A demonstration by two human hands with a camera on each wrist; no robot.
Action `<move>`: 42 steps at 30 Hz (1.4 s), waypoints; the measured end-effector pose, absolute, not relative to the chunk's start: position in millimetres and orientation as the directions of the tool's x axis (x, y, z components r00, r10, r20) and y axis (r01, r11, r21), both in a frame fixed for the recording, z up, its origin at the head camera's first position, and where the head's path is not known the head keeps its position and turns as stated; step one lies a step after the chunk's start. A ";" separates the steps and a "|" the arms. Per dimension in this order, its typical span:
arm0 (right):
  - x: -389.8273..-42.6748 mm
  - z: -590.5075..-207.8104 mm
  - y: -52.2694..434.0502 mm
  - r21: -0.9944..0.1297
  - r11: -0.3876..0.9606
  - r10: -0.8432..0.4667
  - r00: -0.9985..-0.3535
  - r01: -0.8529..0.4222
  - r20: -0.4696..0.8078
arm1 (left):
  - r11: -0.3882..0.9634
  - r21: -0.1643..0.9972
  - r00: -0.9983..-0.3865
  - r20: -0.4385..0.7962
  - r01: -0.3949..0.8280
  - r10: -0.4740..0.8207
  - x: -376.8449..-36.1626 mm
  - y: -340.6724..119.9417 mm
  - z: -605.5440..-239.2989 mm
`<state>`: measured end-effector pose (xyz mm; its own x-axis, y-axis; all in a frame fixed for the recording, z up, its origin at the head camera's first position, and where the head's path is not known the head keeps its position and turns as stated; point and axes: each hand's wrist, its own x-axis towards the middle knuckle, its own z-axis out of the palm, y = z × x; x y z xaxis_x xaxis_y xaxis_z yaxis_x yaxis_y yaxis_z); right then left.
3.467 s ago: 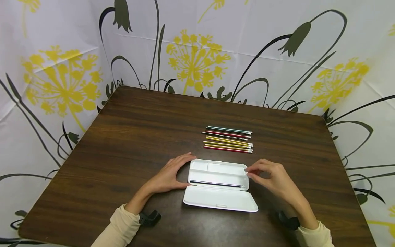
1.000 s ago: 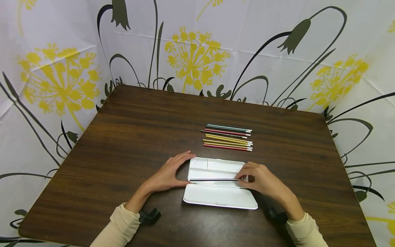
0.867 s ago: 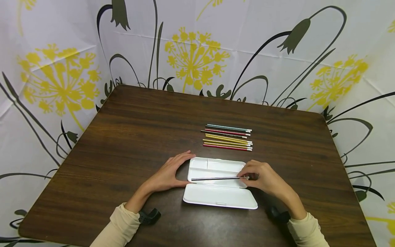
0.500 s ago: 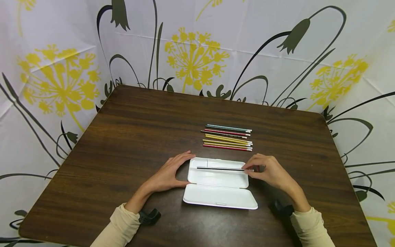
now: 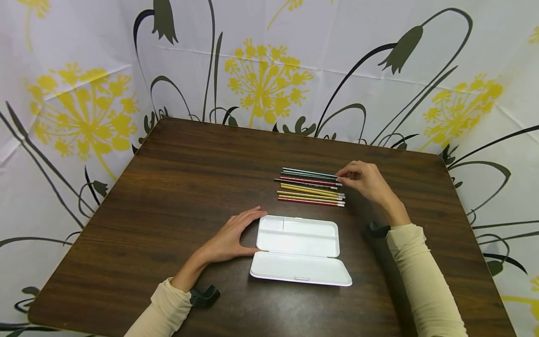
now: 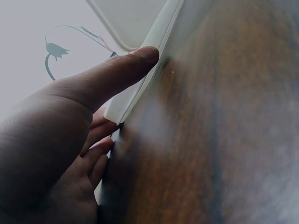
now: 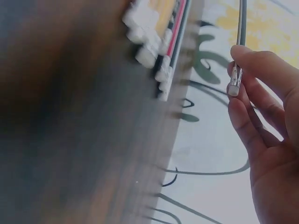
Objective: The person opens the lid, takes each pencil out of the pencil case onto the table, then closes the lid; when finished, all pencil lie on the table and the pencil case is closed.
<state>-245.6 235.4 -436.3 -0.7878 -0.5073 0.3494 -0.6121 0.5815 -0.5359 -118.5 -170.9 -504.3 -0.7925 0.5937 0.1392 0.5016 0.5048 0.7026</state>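
The white pencil case (image 5: 294, 269) lies with its lid folded toward me, and its compartments hold no pencil. My left hand (image 5: 229, 238) grips its left end, thumb on the near side and fingers at the far corner; the left wrist view shows the thumb on the case's edge (image 6: 145, 79). My right hand (image 5: 366, 180) pinches a dark pencil (image 7: 242, 23) near its silver ferrule and white eraser, between thumb and fingertips. In the head view this pencil overlaps the far side of a row of pencils (image 5: 311, 189) in pale blue, black, red and gold.
The brown wood-grain table (image 5: 202, 168) carries the case and the pencil row, whose white erasers point right. A white cloth with yellow and dark green flowers (image 5: 269, 89) hangs behind the table. Dark devices are strapped to both wrists.
My right hand lifts the dark pencil from the case's near compartment and carries it away from me to the far side of the pencil row. The left hand stays at the case.
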 end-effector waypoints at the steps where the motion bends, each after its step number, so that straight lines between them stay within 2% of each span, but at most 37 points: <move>1: -251.0 -435.4 235.7 -0.540 0.585 -0.502 -0.793 -0.606 0.346 | 0.502 0.703 -0.791 0.142 0.503 0.595 -118.5 -170.9 -504.6; 8: -268.9 -434.6 235.1 -0.568 0.602 -0.487 -0.822 -0.562 0.297 | 0.493 0.710 -0.788 0.143 0.503 0.599 -117.3 -169.7 -506.7; 21: -266.2 -446.9 236.5 -0.609 0.605 -0.498 -0.841 -0.513 0.213 | 0.509 0.709 -0.798 0.127 0.488 0.589 -117.5 -170.6 -505.3; 29: -266.9 -455.0 234.7 -0.561 0.623 -0.525 -0.823 -0.546 0.218 | 0.511 0.709 -0.798 0.121 0.485 0.590 -117.5 -170.6 -504.7; 42: -269.2 -462.6 233.8 -0.535 0.670 -0.508 -0.844 -0.514 0.175 | 0.518 0.702 -0.799 0.121 0.488 0.589 -118.2 -170.0 -502.6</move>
<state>-269.2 233.8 -462.6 -0.8436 -0.5076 0.1749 -0.5143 0.6703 -0.5350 -118.2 -170.0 -502.6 -0.7992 0.5887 0.1209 0.4881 0.5184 0.7022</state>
